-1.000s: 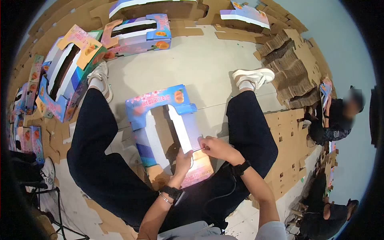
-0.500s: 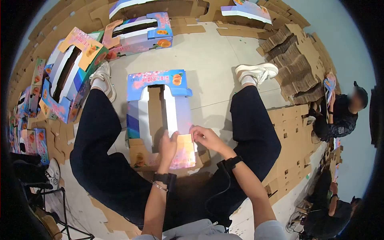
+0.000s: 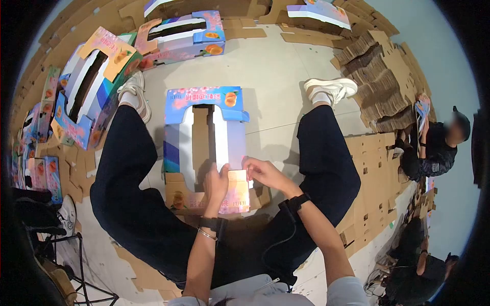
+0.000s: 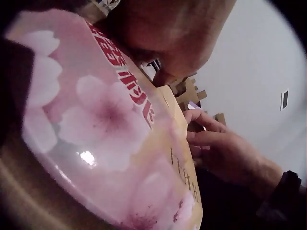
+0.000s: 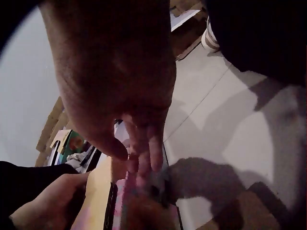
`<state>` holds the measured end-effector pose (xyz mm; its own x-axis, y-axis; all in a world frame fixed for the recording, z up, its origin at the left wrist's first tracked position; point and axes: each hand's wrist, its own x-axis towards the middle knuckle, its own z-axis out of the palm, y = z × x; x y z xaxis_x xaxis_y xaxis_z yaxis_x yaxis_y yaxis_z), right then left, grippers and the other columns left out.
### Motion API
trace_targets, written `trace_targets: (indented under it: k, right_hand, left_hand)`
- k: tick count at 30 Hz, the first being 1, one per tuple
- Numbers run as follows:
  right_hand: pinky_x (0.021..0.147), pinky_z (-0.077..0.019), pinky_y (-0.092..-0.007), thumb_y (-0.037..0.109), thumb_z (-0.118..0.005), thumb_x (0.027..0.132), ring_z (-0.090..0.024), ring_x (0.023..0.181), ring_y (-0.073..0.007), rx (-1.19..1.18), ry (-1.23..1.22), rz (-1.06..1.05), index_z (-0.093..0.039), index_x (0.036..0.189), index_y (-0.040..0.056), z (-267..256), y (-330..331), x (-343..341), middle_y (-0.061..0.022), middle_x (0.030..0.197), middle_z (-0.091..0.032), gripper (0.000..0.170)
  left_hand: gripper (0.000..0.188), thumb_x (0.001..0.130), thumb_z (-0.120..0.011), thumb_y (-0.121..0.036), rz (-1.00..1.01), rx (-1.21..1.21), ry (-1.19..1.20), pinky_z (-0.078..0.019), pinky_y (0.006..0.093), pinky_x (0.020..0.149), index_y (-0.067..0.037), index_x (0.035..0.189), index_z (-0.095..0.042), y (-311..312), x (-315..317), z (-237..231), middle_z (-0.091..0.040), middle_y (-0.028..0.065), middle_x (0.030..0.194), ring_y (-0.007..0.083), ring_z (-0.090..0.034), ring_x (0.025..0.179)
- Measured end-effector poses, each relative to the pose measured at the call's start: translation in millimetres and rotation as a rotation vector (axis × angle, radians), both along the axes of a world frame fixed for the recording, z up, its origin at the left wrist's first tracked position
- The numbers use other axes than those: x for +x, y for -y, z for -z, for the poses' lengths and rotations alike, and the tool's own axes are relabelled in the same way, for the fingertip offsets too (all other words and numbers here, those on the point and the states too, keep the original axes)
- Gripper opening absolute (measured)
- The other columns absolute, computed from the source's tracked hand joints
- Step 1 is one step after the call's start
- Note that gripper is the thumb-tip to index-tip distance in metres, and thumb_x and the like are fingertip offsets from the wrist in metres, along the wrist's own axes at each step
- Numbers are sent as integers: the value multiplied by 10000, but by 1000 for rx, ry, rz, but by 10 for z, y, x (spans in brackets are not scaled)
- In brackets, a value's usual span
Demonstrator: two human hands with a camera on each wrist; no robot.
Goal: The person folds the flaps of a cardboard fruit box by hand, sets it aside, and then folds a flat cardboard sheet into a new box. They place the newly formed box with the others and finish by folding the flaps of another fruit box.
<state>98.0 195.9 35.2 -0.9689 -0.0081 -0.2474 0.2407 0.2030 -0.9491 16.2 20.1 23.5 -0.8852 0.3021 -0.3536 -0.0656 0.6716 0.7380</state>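
A printed cardboard fruit box [image 3: 232,140] with a long opening in its top stands on the floor between the person's legs. At its near end, my left hand [image 3: 216,184] grips the top panel by the opening, thumb uppermost. My right hand [image 3: 266,175] is at the right side edge, thumb and fingers pinching the cardboard by the corner. In the right wrist view its fingers [image 5: 156,151] reach down along the pink side wall. The left wrist view shows the near panel [image 4: 105,120], with blossoms and red lettering, close up. A brown flap [image 3: 259,198] juts out at the near right.
Similar boxes stand at the upper left [image 3: 84,92] and at the back [image 3: 186,38]. Stacked folded cardboard [image 3: 375,76] lies at the right, beside flat cardboard sheets [image 3: 370,183]. Another person [image 3: 434,148] sits by the wall. A black tripod stand [image 3: 79,270] is at lower left.
The box has turned from a slant to nearly straight in the head view. Both hands have moved with it, staying at its near right corner. Over the last half second little moves.
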Motion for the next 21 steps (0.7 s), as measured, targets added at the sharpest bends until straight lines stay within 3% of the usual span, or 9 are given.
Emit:
trace_targets:
  k: [11, 14, 17, 19, 21]
  right_hand:
    - [723, -473, -261, -67, -481, 863, -553, 750, -104, -34, 22, 6, -543, 999, 37, -111, 38, 10, -13, 776, -547, 182]
    - [690, -471, -294, -14, -491, 863, -576, 731, -143, -67, 1, -2, -537, 969, 34, -86, 29, -7, -63, 791, -577, 125]
    - [688, -467, -268, 18, -538, 862, -556, 715, -103, 115, 50, -22, -554, 982, 52, -215, 77, -31, -30, 796, -569, 126]
    - [674, -461, -268, 83, -584, 856, -561, 693, -111, 385, 34, -54, -548, 968, 62, -332, 93, -8, -30, 801, -577, 119]
    - [670, -458, -267, 102, -599, 854, -555, 702, -116, 315, 52, -61, -545, 964, 66, -360, 22, -8, -26, 801, -565, 128]
  left_hand:
    - [457, 895, -559, -394, -5, 25, 10, -458, 465, 785, 52, 996, -569, 0, 2, 27, -625, 290, 932, 448, -598, 919]
    - [457, 896, -561, -394, -4, 13, 17, -459, 468, 778, 53, 990, -569, -1, -4, 29, -626, 289, 929, 446, -599, 919]
    - [455, 898, -557, -397, 3, -9, -9, -458, 475, 762, 51, 973, -569, 0, -3, 1, -628, 284, 912, 447, -601, 899]
    - [457, 897, -558, -399, -6, -14, -41, -459, 479, 760, 50, 983, -570, 1, 20, -15, -630, 283, 910, 449, -601, 895]
    - [460, 896, -559, -401, -7, -14, -70, -459, 483, 757, 49, 992, -572, -3, 25, -28, -631, 281, 907, 450, -600, 891]
